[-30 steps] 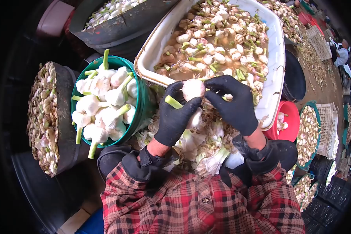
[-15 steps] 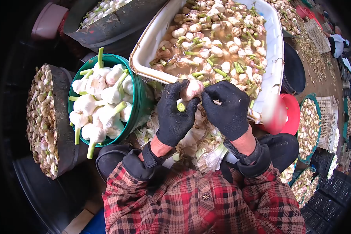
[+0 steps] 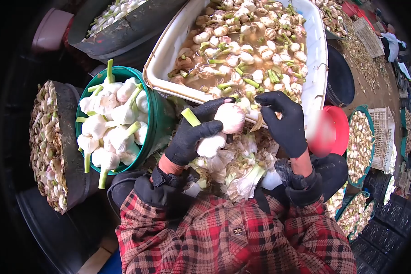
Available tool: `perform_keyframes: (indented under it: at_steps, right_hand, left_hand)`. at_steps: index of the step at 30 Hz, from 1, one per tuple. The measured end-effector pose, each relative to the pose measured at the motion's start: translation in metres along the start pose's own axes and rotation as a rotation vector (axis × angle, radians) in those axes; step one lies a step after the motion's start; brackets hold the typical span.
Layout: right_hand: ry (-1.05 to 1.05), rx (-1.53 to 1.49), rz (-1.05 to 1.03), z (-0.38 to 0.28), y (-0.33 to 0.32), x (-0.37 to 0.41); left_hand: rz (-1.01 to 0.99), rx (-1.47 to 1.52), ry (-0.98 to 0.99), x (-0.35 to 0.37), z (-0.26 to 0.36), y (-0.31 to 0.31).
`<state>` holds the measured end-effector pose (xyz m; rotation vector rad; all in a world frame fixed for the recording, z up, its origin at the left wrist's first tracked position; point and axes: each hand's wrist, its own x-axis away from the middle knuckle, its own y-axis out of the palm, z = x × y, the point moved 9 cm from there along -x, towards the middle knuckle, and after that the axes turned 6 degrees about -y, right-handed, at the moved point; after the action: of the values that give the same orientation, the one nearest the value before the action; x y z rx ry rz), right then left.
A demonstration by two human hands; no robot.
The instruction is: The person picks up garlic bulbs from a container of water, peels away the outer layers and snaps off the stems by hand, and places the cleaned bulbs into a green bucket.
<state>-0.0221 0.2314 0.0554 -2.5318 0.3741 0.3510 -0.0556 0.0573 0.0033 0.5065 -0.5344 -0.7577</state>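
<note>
My left hand (image 3: 190,134), in a black glove, is closed around a pinkish-white garlic bulb (image 3: 229,118), with fingers above it and the thumb below. A second, whiter bulb (image 3: 211,144) sits in the same hand under the thumb, and a cut green stem (image 3: 190,117) sticks out above the hand. Apart from the bulb, to its right, my gloved right hand (image 3: 285,121) has its fingers loosely bent and spread, holding nothing. A brownish scrap of peel (image 3: 259,122) shows just left of its fingers. Loose skins (image 3: 242,176) are heaped below the hands.
A white tub (image 3: 322,68) of murky water and garlic stands ahead. To the left, a green bucket (image 3: 162,116) holds clean white bulbs, beside a dark container of garlic (image 3: 48,146). A red basin (image 3: 340,130) and baskets of garlic (image 3: 360,144) are at right.
My right hand has come off the garlic bulb and moved right, its fingers opening. My left hand has shifted left and turned, so the second white bulb now shows. The view has shifted slightly.
</note>
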Motion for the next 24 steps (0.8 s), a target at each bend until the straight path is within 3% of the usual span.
perform_keyframes:
  at_steps: [2, 4, 5, 7, 8, 10, 15, 21, 24]
  right_hand:
    - [-0.026, -0.013, -0.035, -0.018, 0.001, -0.001]
    - [-0.244, -0.025, -0.101, -0.045, 0.010, 0.000]
    - [-0.251, 0.008, -0.099, -0.046, 0.012, 0.001]
    - [-0.256, 0.016, -0.102, -0.046, 0.012, 0.002]
    - [-0.261, 0.024, -0.107, -0.047, 0.013, 0.003]
    - [-0.270, 0.062, -0.107, -0.050, 0.014, 0.005]
    - [-0.280, 0.094, -0.090, -0.050, 0.015, 0.010]
    - [-0.465, 0.226, -0.109, -0.061, 0.029, 0.018]
    - [-0.350, 0.140, -0.115, -0.048, 0.032, 0.019]
  left_hand:
    - [-0.026, 0.014, -0.042, -0.001, -0.005, -0.002]
    - [-0.041, -0.015, -0.088, -0.003, -0.009, -0.002]
    - [-0.043, -0.016, -0.091, -0.002, -0.010, 0.000]
    - [-0.030, -0.572, 0.279, 0.004, 0.019, 0.015]
    - [-0.029, -0.570, 0.277, 0.003, 0.017, 0.014]
    - [-0.009, -0.274, 0.050, -0.004, -0.004, 0.001]
    - [-0.023, -0.291, 0.026, -0.003, -0.009, 0.000]
    - [-0.028, -0.252, 0.016, -0.007, -0.017, 0.003]
    - [-0.045, -0.505, 0.027, -0.009, -0.013, 0.002]
